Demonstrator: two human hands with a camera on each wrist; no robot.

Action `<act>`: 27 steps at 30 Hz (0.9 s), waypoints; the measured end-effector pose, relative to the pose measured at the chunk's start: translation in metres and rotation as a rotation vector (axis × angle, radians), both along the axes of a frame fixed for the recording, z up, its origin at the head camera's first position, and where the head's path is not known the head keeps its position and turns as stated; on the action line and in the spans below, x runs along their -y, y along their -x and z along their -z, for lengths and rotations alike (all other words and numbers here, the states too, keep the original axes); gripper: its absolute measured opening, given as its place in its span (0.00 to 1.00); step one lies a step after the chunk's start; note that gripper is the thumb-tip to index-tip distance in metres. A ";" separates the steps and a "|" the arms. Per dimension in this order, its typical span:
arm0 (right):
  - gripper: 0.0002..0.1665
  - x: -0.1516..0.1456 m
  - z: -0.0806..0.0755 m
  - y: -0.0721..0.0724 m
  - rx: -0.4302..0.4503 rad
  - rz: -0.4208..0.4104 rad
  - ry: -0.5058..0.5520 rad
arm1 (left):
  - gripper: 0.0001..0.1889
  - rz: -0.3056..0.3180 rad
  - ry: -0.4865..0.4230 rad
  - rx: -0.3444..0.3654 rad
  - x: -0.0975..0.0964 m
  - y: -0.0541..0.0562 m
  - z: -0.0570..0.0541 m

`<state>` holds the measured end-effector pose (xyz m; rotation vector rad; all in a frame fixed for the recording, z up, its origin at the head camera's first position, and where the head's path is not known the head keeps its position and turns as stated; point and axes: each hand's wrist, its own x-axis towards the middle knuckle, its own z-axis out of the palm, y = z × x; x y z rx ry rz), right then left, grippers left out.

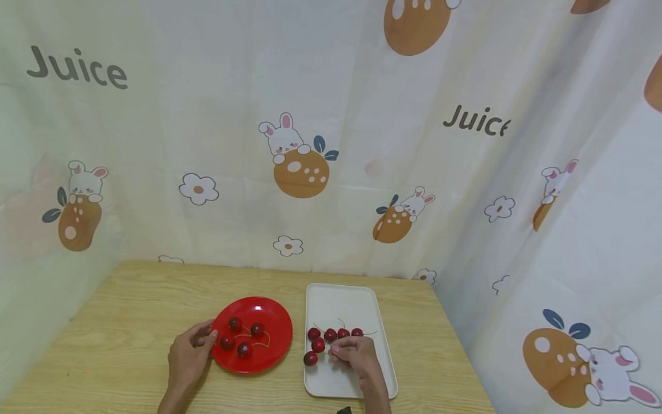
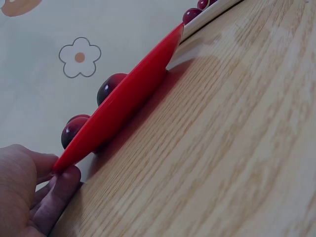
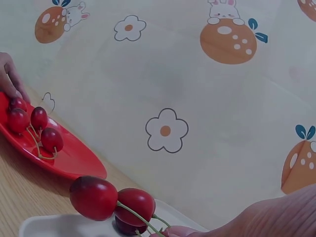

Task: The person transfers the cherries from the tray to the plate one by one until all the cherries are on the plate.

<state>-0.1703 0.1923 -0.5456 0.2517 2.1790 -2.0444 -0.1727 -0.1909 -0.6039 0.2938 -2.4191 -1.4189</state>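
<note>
My left hand (image 1: 190, 355) pinches the rim of a round red plate (image 1: 276, 351), thumb on top and fingers beneath, as the left wrist view shows. On the plate's left half sit several dark red cherries (image 1: 245, 349) with joined stems. Over the white rectangular tray (image 1: 343, 302), my right hand (image 1: 357, 353) pinches thin green cherry stems (image 3: 140, 217) between thumb and fingertips. Two cherries, a nearer one (image 3: 94, 197) and one behind it (image 3: 134, 206), are at the ends of these stems. More cherries (image 1: 343, 333) lie in a row across the tray's middle.
Plate and tray stand side by side on a light wooden table (image 1: 170, 293), a narrow gap between them. A printed curtain (image 1: 233, 132) hangs behind the table and along its sides. A small dark object (image 1: 343, 410) shows at the bottom edge, near my right forearm.
</note>
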 end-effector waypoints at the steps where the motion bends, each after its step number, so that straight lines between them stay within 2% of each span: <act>1: 0.11 0.001 -0.001 0.000 -0.004 -0.001 0.000 | 0.17 -0.001 0.002 0.000 0.000 0.000 0.000; 12: 0.08 0.006 0.000 0.000 -0.019 -0.049 0.037 | 0.17 -0.003 0.003 -0.001 -0.001 0.000 0.000; 18: 0.09 0.012 -0.001 0.002 -0.027 -0.058 0.034 | 0.17 0.007 -0.001 0.006 0.003 0.004 0.000; 27: 0.06 0.022 -0.004 0.008 -0.014 -0.056 0.044 | 0.18 0.016 -0.001 0.013 0.007 0.010 -0.001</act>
